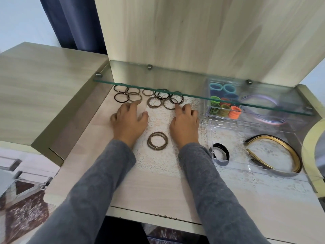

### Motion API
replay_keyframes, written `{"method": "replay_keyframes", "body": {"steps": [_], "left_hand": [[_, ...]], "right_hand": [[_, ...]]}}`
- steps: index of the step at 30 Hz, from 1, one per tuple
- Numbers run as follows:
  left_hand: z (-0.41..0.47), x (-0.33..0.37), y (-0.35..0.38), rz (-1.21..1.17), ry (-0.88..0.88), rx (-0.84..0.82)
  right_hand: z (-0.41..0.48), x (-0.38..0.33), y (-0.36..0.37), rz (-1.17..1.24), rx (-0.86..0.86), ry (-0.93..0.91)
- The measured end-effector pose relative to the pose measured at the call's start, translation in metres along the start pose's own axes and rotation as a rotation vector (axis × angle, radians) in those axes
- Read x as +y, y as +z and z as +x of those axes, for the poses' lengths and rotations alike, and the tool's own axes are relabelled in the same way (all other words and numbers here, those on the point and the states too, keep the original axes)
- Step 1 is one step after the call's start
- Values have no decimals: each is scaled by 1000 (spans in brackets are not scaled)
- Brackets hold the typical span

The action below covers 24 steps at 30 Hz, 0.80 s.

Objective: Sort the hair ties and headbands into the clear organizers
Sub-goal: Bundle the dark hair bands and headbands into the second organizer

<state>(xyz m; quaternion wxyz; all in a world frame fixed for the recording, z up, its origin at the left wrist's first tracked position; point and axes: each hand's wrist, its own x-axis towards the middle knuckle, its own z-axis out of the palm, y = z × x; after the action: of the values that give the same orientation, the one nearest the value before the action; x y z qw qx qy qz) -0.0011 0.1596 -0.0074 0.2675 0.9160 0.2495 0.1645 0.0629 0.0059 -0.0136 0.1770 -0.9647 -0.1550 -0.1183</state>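
Taupe and dark-brown loose hair ties (148, 103) lie scattered flat at the back of the desk top (158, 199), partly under the front edge of a glass shelf (175, 76), several overlapping. Nearer, btwn the two wrists, a small stack of taupe ties (149, 142) sits on a white lace doily (158, 162).

L hand (129, 118) is palm-down w/ fingers spread fairly wide, index tip touching one taupe tie in the scatter, nothing gripped. R hand (184, 124) is palm-down too, index straight and pressing on the rim of another taupe tie. Its other fingers are bent under, holding nothing I can see. Both arms are in grey sleeves (98, 191).

To the R stand two clear organizers, one just behind the other. The back organizer (204, 120) is mostly under the shelf. Its L compartments are packed w/ bright ties (223, 104) in blue, green, olive and orange, and its R compartment has pastel headbands (258, 96), lilac and pink. The front organizer (228, 136) has a black ring-shaped tie (226, 151) in the narrow L section and a gold headband (269, 137) w/ black edging in the wide R one.

Behind it all stands a pale wood panel (193, 32), w/ a dark-blue curtain (73, 23) far L.
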Motion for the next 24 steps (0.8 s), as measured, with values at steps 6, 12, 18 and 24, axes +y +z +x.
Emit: {"method": "replay_keyframes", "body": {"steps": [6, 12, 18, 24], "left_hand": [[26, 5, 12, 66, 127, 24], [35, 7, 19, 172, 217, 63], [36, 7, 22, 123, 218, 65], [35, 8, 21, 100, 236, 63]], "right_hand": [[-1, -1, 1, 59, 84, -1], [0, -1, 2, 112, 149, -17], [0, 3, 3, 136, 179, -19], [0, 2, 4, 101, 180, -33]]}}
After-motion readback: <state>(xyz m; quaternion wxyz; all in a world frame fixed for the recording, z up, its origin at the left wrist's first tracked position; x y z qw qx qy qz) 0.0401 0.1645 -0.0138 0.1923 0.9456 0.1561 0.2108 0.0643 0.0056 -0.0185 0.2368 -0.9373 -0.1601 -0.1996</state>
